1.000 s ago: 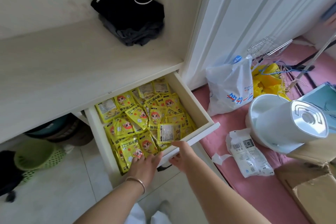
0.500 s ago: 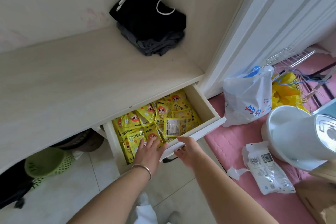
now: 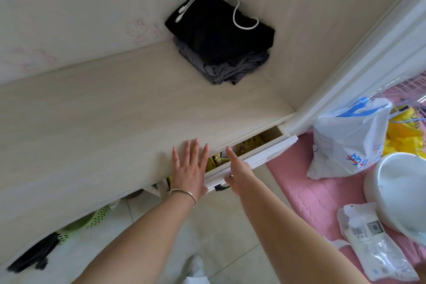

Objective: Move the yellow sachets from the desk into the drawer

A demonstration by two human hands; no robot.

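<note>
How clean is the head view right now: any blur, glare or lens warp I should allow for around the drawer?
Head view: soft daylight, no hard glare; wide-angle warp bows the desk edge and the door frame; the drawer gap is dim, so the yellow sachets show only as a shaded strip; the left hand and right hand look slightly soft.
</note>
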